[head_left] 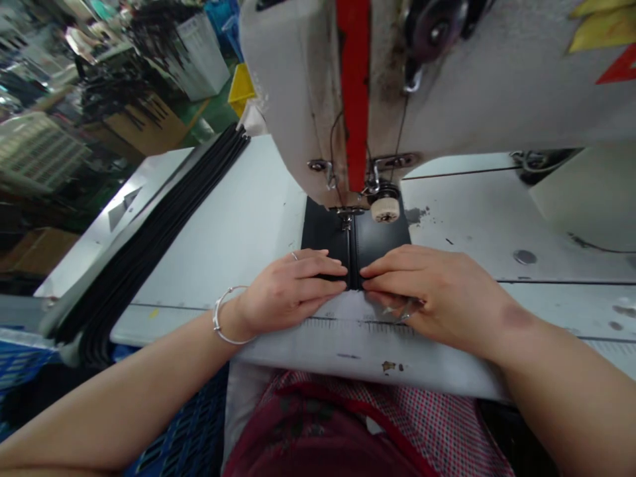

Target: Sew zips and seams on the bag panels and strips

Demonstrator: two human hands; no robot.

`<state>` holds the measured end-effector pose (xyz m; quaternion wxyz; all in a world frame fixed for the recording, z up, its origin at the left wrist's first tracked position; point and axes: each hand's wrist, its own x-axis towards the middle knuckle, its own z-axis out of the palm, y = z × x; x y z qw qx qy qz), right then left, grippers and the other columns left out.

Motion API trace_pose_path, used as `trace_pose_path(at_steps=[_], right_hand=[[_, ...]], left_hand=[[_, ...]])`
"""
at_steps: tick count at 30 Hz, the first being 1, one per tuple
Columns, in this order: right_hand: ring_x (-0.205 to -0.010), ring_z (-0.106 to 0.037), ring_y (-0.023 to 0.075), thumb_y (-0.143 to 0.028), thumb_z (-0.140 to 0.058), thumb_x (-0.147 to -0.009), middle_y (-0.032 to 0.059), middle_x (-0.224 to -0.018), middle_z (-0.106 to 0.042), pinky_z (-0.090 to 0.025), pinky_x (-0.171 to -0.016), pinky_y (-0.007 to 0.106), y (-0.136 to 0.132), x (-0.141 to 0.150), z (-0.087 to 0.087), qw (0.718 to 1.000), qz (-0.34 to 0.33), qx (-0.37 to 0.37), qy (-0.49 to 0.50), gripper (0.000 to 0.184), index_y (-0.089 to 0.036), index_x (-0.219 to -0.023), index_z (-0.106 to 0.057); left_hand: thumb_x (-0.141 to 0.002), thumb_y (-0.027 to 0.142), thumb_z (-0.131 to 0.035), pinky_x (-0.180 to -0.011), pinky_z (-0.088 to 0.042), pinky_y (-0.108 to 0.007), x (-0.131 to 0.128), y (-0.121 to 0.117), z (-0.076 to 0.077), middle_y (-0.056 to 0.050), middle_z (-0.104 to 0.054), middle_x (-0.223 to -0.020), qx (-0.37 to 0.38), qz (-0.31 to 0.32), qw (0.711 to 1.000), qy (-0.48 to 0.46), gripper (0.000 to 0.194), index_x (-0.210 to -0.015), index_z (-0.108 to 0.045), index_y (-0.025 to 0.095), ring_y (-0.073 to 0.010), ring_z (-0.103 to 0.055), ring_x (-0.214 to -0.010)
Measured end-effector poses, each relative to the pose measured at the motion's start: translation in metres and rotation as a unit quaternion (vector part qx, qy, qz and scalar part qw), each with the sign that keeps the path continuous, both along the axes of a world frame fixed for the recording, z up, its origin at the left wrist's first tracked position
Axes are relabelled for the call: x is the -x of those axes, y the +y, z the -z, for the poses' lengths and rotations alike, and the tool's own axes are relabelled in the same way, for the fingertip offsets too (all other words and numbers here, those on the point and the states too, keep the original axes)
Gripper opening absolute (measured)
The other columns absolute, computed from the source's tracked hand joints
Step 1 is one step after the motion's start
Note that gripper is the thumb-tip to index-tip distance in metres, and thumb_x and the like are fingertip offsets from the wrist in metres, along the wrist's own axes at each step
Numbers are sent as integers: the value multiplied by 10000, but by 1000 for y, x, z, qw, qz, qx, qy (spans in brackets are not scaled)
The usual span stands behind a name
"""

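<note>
A black leather-like piece (382, 237) lies flat under the sewing machine (318, 99), with a raised strip or seam (353, 255) down its middle. The presser foot (346, 224) is over it, just left of that strip. My left hand (293, 288), wearing a bracelet and a ring, holds the piece's near left part, fingers close together and tips beside the strip. From the other side my right hand (422, 281) grips the near right part with its fingertips. A small shiny metal item (408, 310) shows under the right fingers; its kind is unclear.
A bundle of long black strips (163, 232) lies along the left side of the white table (209, 245). Ruler marks (390, 327) run along the front edge. Blue crates (183, 424) stand below. Boxes, a yellow bin (241, 89) and a person (79, 41) are farther back.
</note>
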<state>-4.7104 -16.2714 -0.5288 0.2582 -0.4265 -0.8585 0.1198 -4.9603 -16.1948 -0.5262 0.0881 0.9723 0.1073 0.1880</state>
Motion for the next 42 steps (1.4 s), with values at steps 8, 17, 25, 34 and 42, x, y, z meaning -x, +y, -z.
trace_pose_path(at_steps=[8, 17, 25, 34, 42], right_hand=[[-980, -599, 146, -151, -540, -899, 9, -1082, -673, -504, -823, 288, 0, 5, -3, 1000, -7, -24, -1, 205, -218, -1017, -694], [-1033, -561, 189, -117, -541, -858, 2, -1162, -630, -523, -818, 337, -9, 10, -2, 992, -11, -51, -111, 319, -216, -1148, -630], [-1083, -548, 187, -131, -540, -842, -16, -1209, -605, -524, -842, 344, 1, 11, -9, 986, -7, -47, -161, 363, -231, -1186, -595], [-1052, -580, 206, -255, -514, -894, -26, -1247, -594, -535, -834, 372, 23, 5, -4, 980, 44, -49, -186, 322, -245, -1207, -588], [-1091, -598, 260, -323, -457, -894, -9, -1347, -538, -579, -749, 441, 34, 8, 1, 965, 123, -37, -227, 395, -256, -1274, -540]], left_hand=[[-897, 117, -522, -1072, -464, -381, 2, 1, -2, -76, -665, -1174, -19, 41, 999, -6, 213, -1055, -661, 149, -168, -598, -1139], [-927, 143, -468, -1117, -407, -392, 5, -3, 2, -89, -619, -1251, -60, 38, 997, 36, 253, -1126, -624, 136, -187, -545, -1204], [-930, 143, -441, -1100, -414, -382, -2, 7, -6, -105, -609, -1255, -86, 24, 993, 77, 254, -1106, -623, 123, -198, -538, -1208], [-918, 114, -433, -1056, -443, -356, -14, 28, -8, -117, -603, -1238, -98, 9, 992, 77, 237, -1057, -625, 116, -192, -544, -1183], [-922, 152, -425, -1081, -413, -385, -23, 43, 2, -113, -627, -1134, -67, -30, 994, 85, 243, -1091, -592, 102, -207, -522, -1190]])
